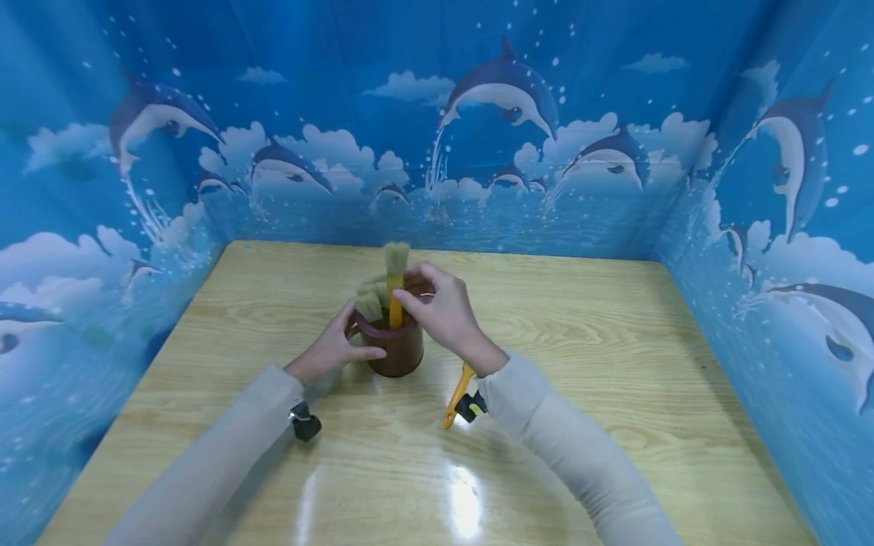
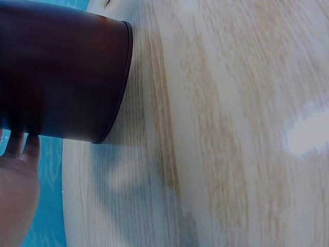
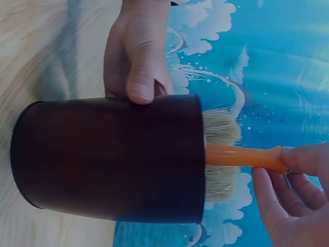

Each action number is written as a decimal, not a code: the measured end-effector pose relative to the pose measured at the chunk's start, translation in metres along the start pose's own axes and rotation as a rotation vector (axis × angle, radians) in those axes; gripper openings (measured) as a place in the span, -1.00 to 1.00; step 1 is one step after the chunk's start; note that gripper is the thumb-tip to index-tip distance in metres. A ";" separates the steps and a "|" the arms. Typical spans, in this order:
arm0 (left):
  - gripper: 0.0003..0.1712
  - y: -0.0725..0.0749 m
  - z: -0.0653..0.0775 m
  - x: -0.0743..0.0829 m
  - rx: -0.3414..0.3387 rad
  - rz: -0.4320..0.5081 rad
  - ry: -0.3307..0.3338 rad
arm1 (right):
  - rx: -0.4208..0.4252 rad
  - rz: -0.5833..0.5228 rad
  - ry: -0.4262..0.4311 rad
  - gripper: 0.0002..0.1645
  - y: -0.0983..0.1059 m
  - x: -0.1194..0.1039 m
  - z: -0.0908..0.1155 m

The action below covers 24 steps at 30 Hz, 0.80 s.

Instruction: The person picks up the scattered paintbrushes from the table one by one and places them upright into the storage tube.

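Observation:
A dark brown cup (image 1: 397, 355) stands upright on the table. My left hand (image 1: 333, 347) holds it from the left, thumb on the near side. In the right wrist view that thumb (image 3: 141, 85) lies along the cup wall. My right hand (image 1: 445, 305) pinches a paintbrush (image 1: 396, 309) by its orange handle, bristles up. The handle's lower end goes down inside the cup's rim and is hidden there. Other brushes with pale bristles (image 1: 371, 297) stick up out of the cup, behind and left of the pinched one.
Another orange-handled brush (image 1: 456, 398) lies on the wooden table (image 1: 580, 394) below my right wrist, partly covered by the forearm. A blue curtain (image 1: 382, 205) printed with dolphins closes off the back and both sides.

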<state>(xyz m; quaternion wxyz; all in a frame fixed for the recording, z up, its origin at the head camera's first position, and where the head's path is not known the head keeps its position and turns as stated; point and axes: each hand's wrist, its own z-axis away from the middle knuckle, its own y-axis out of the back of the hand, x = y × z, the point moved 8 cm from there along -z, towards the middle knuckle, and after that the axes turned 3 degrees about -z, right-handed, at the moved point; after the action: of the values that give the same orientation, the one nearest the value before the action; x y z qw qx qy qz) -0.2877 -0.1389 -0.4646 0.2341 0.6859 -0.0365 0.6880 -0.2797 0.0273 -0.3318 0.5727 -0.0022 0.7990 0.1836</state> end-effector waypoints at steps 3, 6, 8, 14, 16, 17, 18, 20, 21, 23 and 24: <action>0.18 0.000 0.000 0.000 -0.001 0.005 -0.001 | -0.002 0.007 -0.008 -0.80 -0.002 0.004 0.001; 0.18 0.000 0.000 0.000 -0.001 0.009 -0.008 | -0.005 0.014 -0.019 -0.79 -0.003 0.007 0.002; 0.18 0.000 -0.001 0.000 0.000 0.012 -0.010 | -0.010 0.018 -0.025 -0.78 -0.004 0.009 0.003; 0.16 0.001 -0.001 0.000 0.002 0.004 -0.010 | -0.028 0.025 -0.035 -0.76 -0.005 0.013 0.004; 0.17 0.001 -0.001 0.001 0.001 -0.006 -0.019 | -0.031 0.029 -0.034 -0.75 -0.005 0.014 0.004; 0.17 0.001 -0.001 0.000 0.002 -0.011 -0.019 | -0.030 0.030 -0.031 -0.74 -0.003 0.015 0.005; 0.17 0.001 -0.001 0.000 0.003 -0.015 -0.018 | -0.028 0.031 -0.027 -0.73 -0.002 0.015 0.005; 0.18 0.001 -0.002 0.000 0.001 -0.020 -0.017 | -0.021 0.017 -0.019 -0.71 0.003 0.015 0.006; 0.19 0.001 -0.002 -0.001 0.000 -0.022 -0.016 | -0.014 0.008 -0.019 -0.71 0.006 0.016 0.006; 0.19 0.001 -0.002 -0.001 0.002 -0.022 -0.009 | -0.001 -0.006 -0.026 -0.71 0.014 0.019 0.007; 0.20 0.001 -0.001 -0.001 0.003 -0.022 -0.005 | 0.004 -0.011 -0.031 -0.71 0.017 0.021 0.007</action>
<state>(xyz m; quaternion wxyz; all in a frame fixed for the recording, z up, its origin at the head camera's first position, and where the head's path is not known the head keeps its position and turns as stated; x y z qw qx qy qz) -0.2895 -0.1400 -0.4652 0.2406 0.6883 -0.0284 0.6838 -0.2839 0.0499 -0.3476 0.5861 -0.0024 0.7902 0.1789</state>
